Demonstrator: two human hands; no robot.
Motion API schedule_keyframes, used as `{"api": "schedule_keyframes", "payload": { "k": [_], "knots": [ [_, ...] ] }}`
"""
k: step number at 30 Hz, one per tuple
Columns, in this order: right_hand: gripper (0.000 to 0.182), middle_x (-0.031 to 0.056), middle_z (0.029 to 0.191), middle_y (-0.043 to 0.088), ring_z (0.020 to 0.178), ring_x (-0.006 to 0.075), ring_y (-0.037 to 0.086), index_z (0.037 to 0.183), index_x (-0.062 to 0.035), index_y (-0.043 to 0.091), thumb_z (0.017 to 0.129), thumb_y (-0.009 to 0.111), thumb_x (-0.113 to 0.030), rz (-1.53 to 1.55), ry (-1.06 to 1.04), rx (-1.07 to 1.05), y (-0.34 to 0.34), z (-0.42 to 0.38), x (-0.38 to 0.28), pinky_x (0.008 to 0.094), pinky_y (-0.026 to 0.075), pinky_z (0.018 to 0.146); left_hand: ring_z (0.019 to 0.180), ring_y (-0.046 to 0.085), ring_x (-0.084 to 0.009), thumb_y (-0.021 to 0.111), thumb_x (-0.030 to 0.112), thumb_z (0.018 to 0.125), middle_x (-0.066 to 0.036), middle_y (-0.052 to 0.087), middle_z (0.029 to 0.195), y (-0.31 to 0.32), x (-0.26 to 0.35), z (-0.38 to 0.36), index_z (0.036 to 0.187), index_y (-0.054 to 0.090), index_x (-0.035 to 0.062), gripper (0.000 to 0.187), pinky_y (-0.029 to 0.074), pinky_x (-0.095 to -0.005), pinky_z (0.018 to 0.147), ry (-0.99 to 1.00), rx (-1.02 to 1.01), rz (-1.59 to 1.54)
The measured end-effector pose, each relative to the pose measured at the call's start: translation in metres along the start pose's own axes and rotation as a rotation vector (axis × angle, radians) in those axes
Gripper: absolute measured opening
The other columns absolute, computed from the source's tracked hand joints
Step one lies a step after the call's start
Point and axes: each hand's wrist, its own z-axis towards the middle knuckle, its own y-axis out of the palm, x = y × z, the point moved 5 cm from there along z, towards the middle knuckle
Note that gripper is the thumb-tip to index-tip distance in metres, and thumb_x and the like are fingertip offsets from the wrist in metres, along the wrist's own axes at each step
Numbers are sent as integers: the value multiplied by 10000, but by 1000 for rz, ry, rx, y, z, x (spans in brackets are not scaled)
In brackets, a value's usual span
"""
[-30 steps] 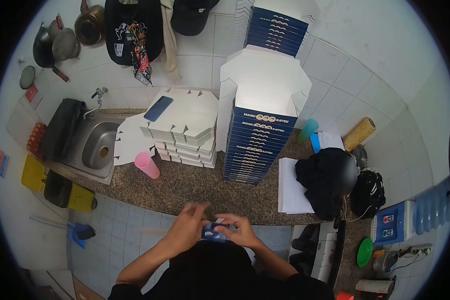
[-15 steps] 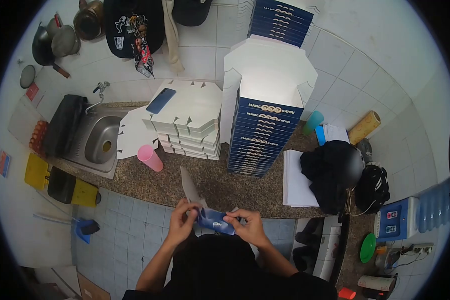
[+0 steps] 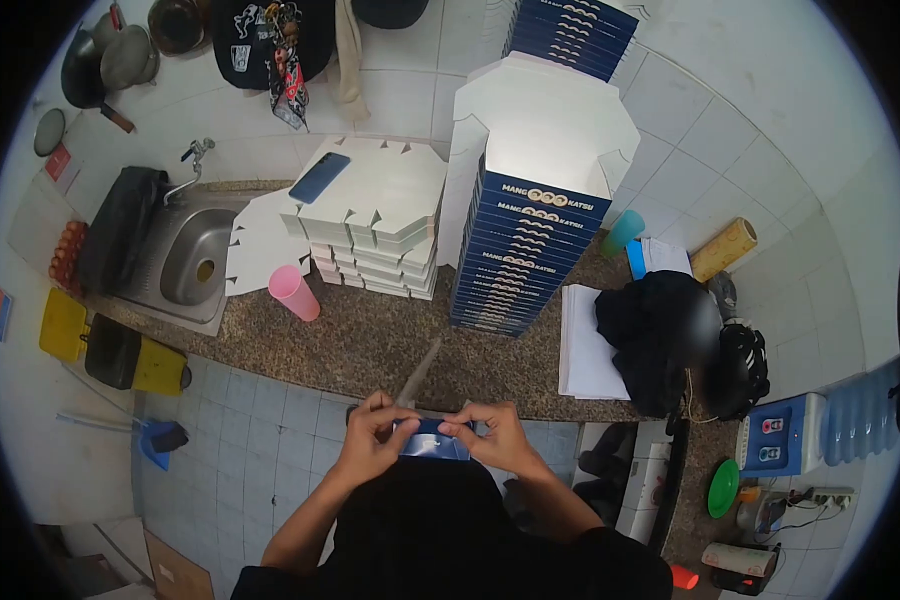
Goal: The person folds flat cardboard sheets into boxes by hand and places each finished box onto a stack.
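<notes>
Close to my body, at the counter's front edge, I hold a dark blue cardboard box blank (image 3: 432,446) with both hands. My left hand (image 3: 374,436) pinches its left end, thumb on the blue face. My right hand (image 3: 492,437) grips the right end in the same way. A thin pale flap (image 3: 422,372) of the piece points away from me over the counter. Further back on the counter, a tall stack of folded blue and white boxes (image 3: 530,250) printed "MANG KATSU" stands beyond my hands. Left of it lies a pile of white cardboard pieces (image 3: 375,215).
A phone (image 3: 320,178) lies on the white pile. A pink cup (image 3: 295,293) stands on the granite counter (image 3: 370,345) near its front. The steel sink (image 3: 198,265) is at left. White paper sheets (image 3: 585,345) and a black cloth bundle (image 3: 645,335) are at right.
My hands have drawn closer together and the blue panel is now more level. The pale flap has swung from leaning left to leaning right. The view has shifted slightly.
</notes>
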Motion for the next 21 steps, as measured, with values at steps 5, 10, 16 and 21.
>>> {"api": "schedule_keyframes", "payload": {
  "k": [5,10,16,21],
  "knots": [
    [92,157,896,759,802,249,753,960,-14,761,904,729,-79,-115,-117,21,23,9,-15,331,576,732,1035,499,-308,864,286,776,-176,467,1155,-6,29,-9,1364,452,22,765,458,-392,831,-98,3,175],
    [176,175,995,725,967,338,703,1083,2,683,952,645,-110,-326,-147,-450,80,16,-20,408,544,888,1283,421,-503,894,356,714,-341,354,1397,18,-48,-49,1480,215,-92,1117,414,-564,1044,-199,121,237],
    [159,51,963,659,732,169,622,1024,-67,577,1027,611,-222,119,98,487,17,-11,68,326,516,653,1160,593,-353,524,575,954,-187,577,1357,-10,-88,-78,1444,458,80,700,509,-408,859,-709,356,-1101],
    [146,44,870,623,626,130,554,1046,-60,520,1047,562,-200,1150,393,119,36,1,88,272,460,548,1160,594,-374,520,554,948,-225,565,1362,9,-68,-71,1479,412,53,738,507,-430,851,-625,25,-1383]
  ]
}}
